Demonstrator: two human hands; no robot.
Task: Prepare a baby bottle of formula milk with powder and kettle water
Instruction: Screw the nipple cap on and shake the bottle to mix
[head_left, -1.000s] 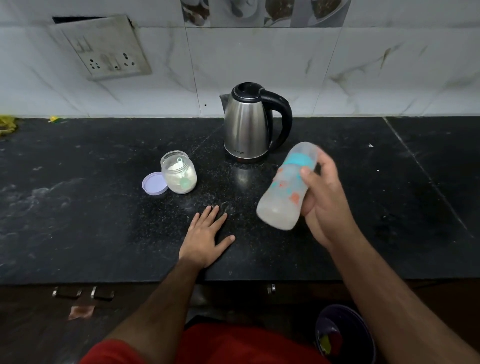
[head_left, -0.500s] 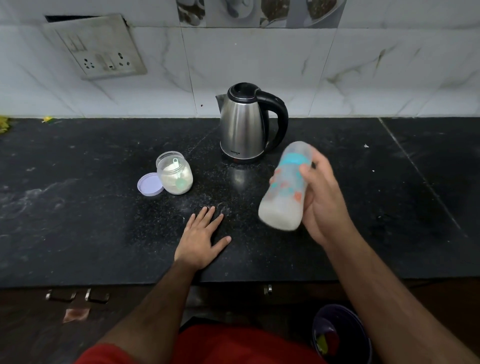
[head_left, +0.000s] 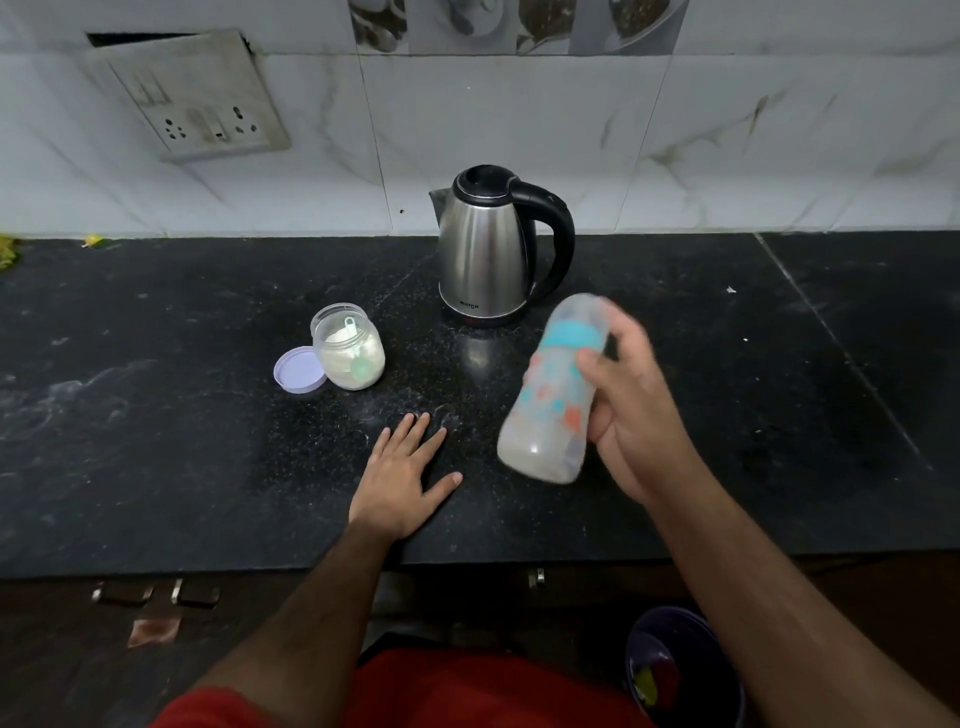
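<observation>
My right hand (head_left: 631, 415) grips a capped baby bottle (head_left: 553, 395) with a teal collar and coloured prints, held tilted above the black counter (head_left: 156, 441), cap end toward the kettle. Milky liquid fills its lower part and the bottle is motion-blurred. My left hand (head_left: 400, 475) lies flat on the counter with fingers spread, holding nothing. A steel kettle (head_left: 485, 249) with a black handle stands at the back. An open jar of powder (head_left: 349, 345) with a scoop inside stands left of it, its lilac lid (head_left: 300, 370) lying beside it.
A tiled wall with a socket plate (head_left: 197, 98) rises behind the counter. White powder dusts the counter near my left hand. Below the counter's front edge, a dark bin (head_left: 680, 670) stands on the floor at lower right.
The bottle in my right hand has shifted slightly and changed tilt between frames, blurred as it is shaken. My left hand stays flat on the counter.
</observation>
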